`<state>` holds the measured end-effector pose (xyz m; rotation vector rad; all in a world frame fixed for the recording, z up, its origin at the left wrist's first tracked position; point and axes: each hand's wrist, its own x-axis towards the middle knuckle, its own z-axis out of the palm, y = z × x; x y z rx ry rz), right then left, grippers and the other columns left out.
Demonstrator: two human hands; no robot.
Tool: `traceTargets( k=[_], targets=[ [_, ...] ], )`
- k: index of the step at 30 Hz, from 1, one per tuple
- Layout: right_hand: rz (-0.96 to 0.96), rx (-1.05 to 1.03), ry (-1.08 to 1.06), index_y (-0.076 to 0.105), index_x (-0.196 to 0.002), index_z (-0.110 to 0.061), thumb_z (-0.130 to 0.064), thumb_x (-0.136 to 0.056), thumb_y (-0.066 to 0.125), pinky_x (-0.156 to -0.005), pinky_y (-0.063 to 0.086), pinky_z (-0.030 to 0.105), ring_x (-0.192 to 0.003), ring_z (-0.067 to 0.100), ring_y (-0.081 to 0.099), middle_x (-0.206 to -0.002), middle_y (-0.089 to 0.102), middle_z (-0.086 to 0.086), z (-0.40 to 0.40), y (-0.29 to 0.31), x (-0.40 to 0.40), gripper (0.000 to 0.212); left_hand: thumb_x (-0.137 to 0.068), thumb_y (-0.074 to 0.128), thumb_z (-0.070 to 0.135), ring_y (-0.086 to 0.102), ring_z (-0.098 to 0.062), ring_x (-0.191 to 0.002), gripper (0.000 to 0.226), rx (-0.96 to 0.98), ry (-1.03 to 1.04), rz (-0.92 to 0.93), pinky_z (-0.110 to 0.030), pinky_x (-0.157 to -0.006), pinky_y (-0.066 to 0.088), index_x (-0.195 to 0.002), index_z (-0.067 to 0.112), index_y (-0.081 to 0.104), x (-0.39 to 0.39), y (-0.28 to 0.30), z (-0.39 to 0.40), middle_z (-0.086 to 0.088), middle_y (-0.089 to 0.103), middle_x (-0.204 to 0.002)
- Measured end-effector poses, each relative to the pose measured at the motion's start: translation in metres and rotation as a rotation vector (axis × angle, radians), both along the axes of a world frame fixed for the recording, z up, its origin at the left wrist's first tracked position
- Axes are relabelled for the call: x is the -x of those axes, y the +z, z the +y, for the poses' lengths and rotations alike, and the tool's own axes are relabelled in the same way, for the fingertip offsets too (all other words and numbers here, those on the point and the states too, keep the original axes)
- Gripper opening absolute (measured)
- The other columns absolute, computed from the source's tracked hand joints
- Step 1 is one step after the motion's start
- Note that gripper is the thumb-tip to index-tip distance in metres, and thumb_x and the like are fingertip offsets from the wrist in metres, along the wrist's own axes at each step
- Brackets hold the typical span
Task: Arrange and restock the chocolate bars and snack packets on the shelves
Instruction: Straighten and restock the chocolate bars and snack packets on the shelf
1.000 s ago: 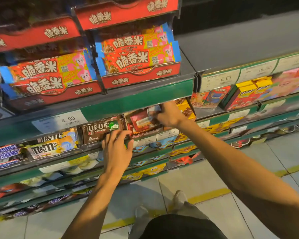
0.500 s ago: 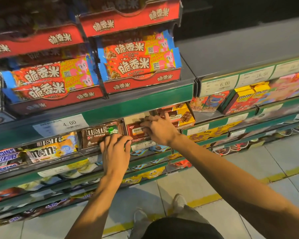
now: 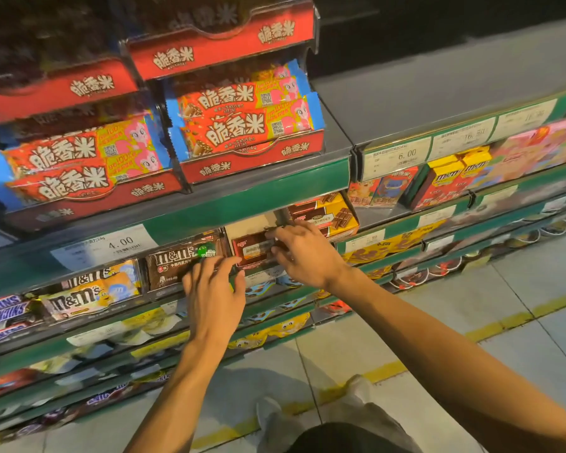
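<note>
Your right hand (image 3: 303, 253) pinched the red chocolate packet (image 3: 252, 251) lying crosswise just past its fingertips, nearer than your left hand (image 3: 214, 289), which rested open-fingered against the brown M&M's box (image 3: 180, 264).

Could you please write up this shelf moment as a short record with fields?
setting: shop shelves with green edges
left hand: fingers straight, touching the brown candy bag
right hand: fingers on the red chocolate pack in its slot
right of that slot: yellow chocolate boxes
shelf above: red rice-crisp bars in red trays
price tag: reads 4.00
</note>
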<state>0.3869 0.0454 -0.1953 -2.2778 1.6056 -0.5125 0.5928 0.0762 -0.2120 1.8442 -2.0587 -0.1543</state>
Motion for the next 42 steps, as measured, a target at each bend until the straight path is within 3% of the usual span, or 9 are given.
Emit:
traceTargets(
  k=[3,5,8,14,22,28,31,39,42],
  targets=[
    [-0.338,-0.108,-0.134,0.063,-0.117,-0.017,-0.028,-0.098,0.056,-0.087,0.054,0.038,-0.096,0.017,0.066,-0.106,0.072,0.0,0.02,0.018,0.022,0.023,-0.092,0.062,0.027,0.052,-0.02,-0.107,0.022,-0.055,-0.021,0.135,-0.039,-0.092,0.041,-0.114,0.026,0.065,0.016,0.019,0.012,0.005,0.058,-0.116],
    [-0.482,-0.2,-0.203,0.064,-0.109,-0.021,-0.04,-0.1,0.053,-0.078,0.055,0.035,-0.086,0.007,0.066,-0.096,0.071,-0.008,0.035,0.029,0.049,0.023,-0.093,0.062,0.028,0.058,-0.008,-0.101,0.015,-0.133,-0.046,0.363,-0.031,-0.086,0.047,-0.107,0.031,0.065,0.039,0.035,0.021,0.013,0.06,-0.111],
    [-0.562,-0.218,-0.313,0.064,-0.1,-0.027,-0.051,-0.098,0.051,-0.071,0.053,0.033,-0.077,0.004,0.065,-0.084,0.07,-0.01,0.063,0.04,0.105,0.027,-0.093,0.063,0.034,0.058,0.008,-0.096,0.009,-0.212,-0.113,0.551,-0.021,-0.083,0.048,-0.101,0.037,0.065,0.096,0.054,0.032,0.027,0.064,-0.1],
    [-0.626,-0.082,-0.599,0.064,-0.094,-0.028,-0.046,-0.095,0.057,-0.074,0.055,0.039,-0.079,0.005,0.066,-0.082,0.069,-0.012,0.121,0.055,0.231,0.019,-0.093,0.061,0.04,0.057,0.012,-0.098,0.013,-0.293,-0.317,0.662,-0.014,-0.081,0.045,-0.106,0.038,0.064,0.251,0.078,0.023,0.026,0.065,-0.102],
    [-0.675,-0.017,-1.047,0.065,-0.1,-0.031,-0.041,-0.093,0.063,-0.085,0.055,0.036,-0.093,0.0,0.065,-0.096,0.07,-0.017,0.214,0.034,0.354,0.012,-0.095,0.062,0.022,0.06,0.009,-0.097,0.016,-0.524,-0.635,0.712,-0.008,-0.083,0.045,-0.11,0.026,0.066,0.416,0.065,0.039,0.017,0.068,-0.106],
    [-0.766,0.031,-1.328,0.064,-0.107,-0.033,-0.055,-0.086,0.062,-0.09,0.055,0.039,-0.102,0.0,0.064,-0.108,0.069,-0.016,0.252,0.013,0.422,0.03,-0.097,0.057,0.024,0.056,0.016,-0.099,0.02,-0.715,-0.807,0.634,0.001,-0.077,0.039,-0.115,0.027,0.065,0.512,0.051,0.038,0.02,0.065,-0.111],
    [-0.799,0.0,-1.416,0.062,-0.108,-0.035,-0.042,-0.092,0.064,-0.092,0.055,0.037,-0.104,-0.001,0.063,-0.11,0.067,-0.018,0.258,0.005,0.46,0.018,-0.097,0.057,0.028,0.059,0.012,-0.097,0.018,-0.766,-0.845,0.62,-0.001,-0.075,0.041,-0.113,0.028,0.066,0.565,0.038,0.028,0.016,0.067,-0.106],
    [-0.752,0.063,-1.549,0.063,-0.111,-0.035,-0.041,-0.092,0.063,-0.095,0.054,0.035,-0.105,0.0,0.063,-0.11,0.067,-0.019,0.229,0.043,0.574,0.02,-0.094,0.059,0.038,0.058,0.006,-0.104,0.019,-0.85,-1.013,0.624,-0.012,-0.086,0.047,-0.113,0.041,0.06,0.709,0.056,-0.001,0.021,0.064,-0.11],
    [-0.709,0.104,-1.524,0.063,-0.113,-0.034,-0.041,-0.092,0.064,-0.094,0.054,0.035,-0.105,0.001,0.063,-0.11,0.067,-0.018,0.211,0.06,0.62,0.022,-0.094,0.06,0.037,0.058,0.004,-0.105,0.021,-0.794,-1.051,0.638,-0.026,-0.093,0.049,-0.115,0.04,0.059,0.756,0.073,-0.011,0.02,0.064,-0.11]
  ],
)
